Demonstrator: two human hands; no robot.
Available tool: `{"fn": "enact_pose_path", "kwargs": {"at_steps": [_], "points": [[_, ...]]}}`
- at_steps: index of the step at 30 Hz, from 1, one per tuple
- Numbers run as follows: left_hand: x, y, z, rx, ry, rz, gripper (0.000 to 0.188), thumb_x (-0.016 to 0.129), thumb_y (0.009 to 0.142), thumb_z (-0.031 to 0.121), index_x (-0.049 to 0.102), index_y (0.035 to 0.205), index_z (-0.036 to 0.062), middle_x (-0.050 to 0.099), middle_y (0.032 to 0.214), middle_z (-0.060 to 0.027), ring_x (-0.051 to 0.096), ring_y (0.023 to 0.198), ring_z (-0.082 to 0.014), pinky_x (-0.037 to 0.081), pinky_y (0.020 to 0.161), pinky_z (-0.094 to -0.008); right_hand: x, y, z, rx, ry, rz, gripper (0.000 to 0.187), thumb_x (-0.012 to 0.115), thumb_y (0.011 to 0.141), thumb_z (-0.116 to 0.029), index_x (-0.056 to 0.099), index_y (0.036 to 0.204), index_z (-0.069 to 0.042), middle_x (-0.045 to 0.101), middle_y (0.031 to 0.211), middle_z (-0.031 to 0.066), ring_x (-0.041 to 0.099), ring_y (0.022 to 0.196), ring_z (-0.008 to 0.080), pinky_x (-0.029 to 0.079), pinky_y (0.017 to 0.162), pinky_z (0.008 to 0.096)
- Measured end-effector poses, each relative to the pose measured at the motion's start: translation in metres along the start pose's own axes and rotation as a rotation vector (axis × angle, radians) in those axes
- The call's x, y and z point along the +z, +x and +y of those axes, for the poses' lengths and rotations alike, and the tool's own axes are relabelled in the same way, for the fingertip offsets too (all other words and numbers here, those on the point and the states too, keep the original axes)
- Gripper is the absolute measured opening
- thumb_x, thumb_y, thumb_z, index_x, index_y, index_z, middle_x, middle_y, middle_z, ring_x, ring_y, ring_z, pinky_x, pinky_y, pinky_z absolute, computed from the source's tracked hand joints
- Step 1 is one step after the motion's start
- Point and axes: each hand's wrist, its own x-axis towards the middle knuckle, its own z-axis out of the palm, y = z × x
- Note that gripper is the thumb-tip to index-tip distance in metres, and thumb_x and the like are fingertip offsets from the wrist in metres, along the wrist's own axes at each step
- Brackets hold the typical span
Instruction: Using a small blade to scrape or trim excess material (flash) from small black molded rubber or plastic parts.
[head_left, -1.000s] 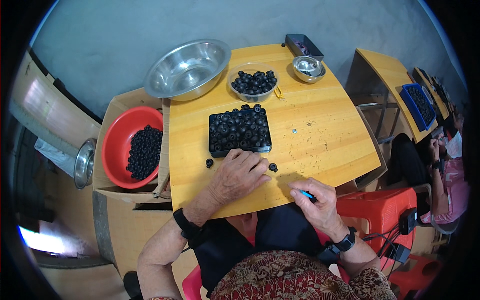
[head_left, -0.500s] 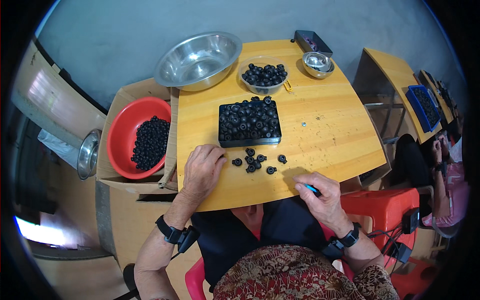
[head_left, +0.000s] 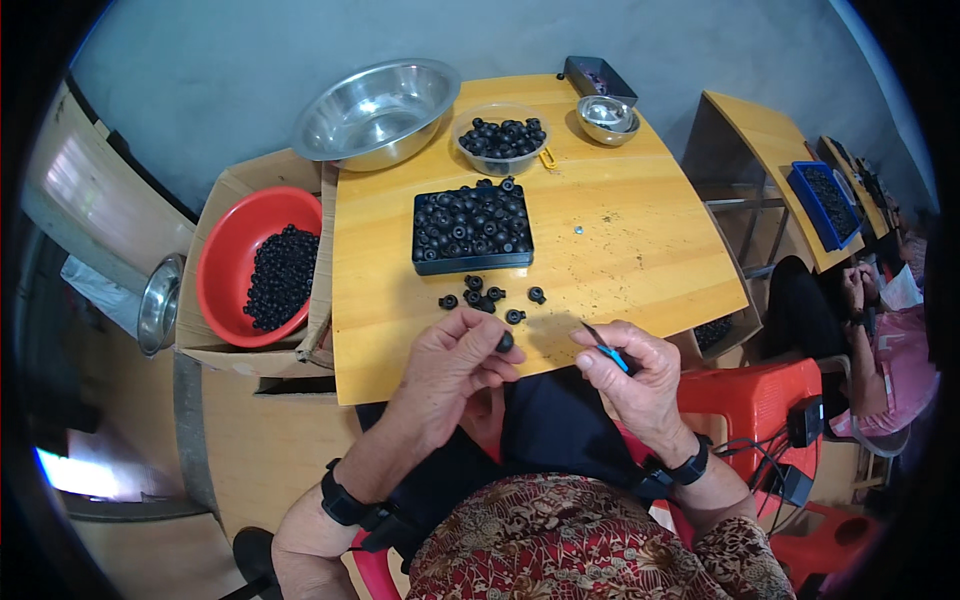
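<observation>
Left hand (head_left: 448,362) pinched black part (head_left: 505,343) near table (head_left: 660,275) edge; right hand (head_left: 640,385), fingers curled closed, gripped blue tool (head_left: 612,357).

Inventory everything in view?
Table: 1, yellow, centre
Tray: 1, dark, mid-table, heaped with black parts
Loose parts: about seven, black, before tray
Tub: 1, clear, behind tray, holding parts
Clip: 1, yellow, beside tub
Large basin: 1, silver, table's far left
Small bowls: apparently two, silver, table's far right
Box: 1, dark, table's far edge
Carton: 1, brown, left of table
Plastic basin: 1, red, in carton, holding parts
Metal bowl: 1, silver, left of carton
Bin: 1, blue, on second table, right
Stools: apparently two, red, right
Co-worker: 1, pink top, far right
Left hand: 1, near edge, pinching black part
Right hand: 1, near edge, holding blue-black tool
</observation>
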Motion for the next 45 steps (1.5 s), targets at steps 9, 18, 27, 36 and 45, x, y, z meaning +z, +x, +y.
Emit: {"fn": "enact_pose_path", "kwargs": {"at_steps": [9,18,27,36,45], "points": [[0.049,-0.017,-0.031,0.086,-0.053,-0.046,0.021,0.06,0.095,0.029,0.057,0.102,0.0093,0.066,0.092,-0.0009,0.063,0.08,-0.0076,0.051,0.07,-0.0193,-0.001,-0.006,-0.017,-0.211,-0.065,-0.045,0.023,0.077,0.079,-0.008,0.069,0.1,-0.002,0.06,0.073,0.0031,0.053,0.064,0.0082,0.041,0.057,0.0236],[0.043,-0.021,-0.034,0.042,-0.104,-0.119,0.013,0.06,0.096,0.02,0.058,0.104,0.0093,0.065,0.096,0.0001,0.061,0.084,-0.0066,0.051,0.078,-0.0219,-0.004,-0.004,-0.024,-0.379,-0.19,-0.068,0.02,0.075,0.077,-0.004,0.07,0.096,0.0,0.06,0.07,0.0054,0.056,0.059,0.0112,0.042,0.053,0.0253],[0.042,-0.022,-0.034,0.056,-0.156,-0.143,0.024,0.065,0.091,0.011,0.06,0.114,0.0051,0.065,0.101,-0.0044,0.063,0.092,-0.0121,0.051,0.084,-0.0246,-0.004,-0.008,-0.023,-0.515,-0.349,-0.021,0.024,0.074,0.074,-0.002,0.07,0.098,-0.001,0.061,0.07,0.008,0.06,0.059,0.016,0.045,0.053,0.0275],[0.047,-0.022,-0.028,0.106,-0.185,-0.135,0.022,0.063,0.092,0.007,0.057,0.112,0.004,0.066,0.099,-0.0082,0.065,0.089,-0.0144,0.054,0.081,-0.0237,-0.012,-0.01,-0.014,-0.442,-0.163,0.065,0.026,0.065,0.09,-0.011,0.053,0.109,0.0,0.062,0.081,0.0092,0.061,0.068,0.0167,0.049,0.061,0.0281],[0.04,-0.019,-0.033,0.064,-0.351,-0.21,0.018,0.062,0.092,0.009,0.057,0.109,0.0038,0.066,0.1,-0.0079,0.064,0.092,-0.0146,0.052,0.084,-0.0247,-0.012,-0.004,-0.025,-0.634,-0.399,-0.007,0.02,0.078,0.076,-0.006,0.062,0.087,-0.001,0.064,0.078,0.0113,0.062,0.066,0.0218,0.049,0.055,0.0304]]}}
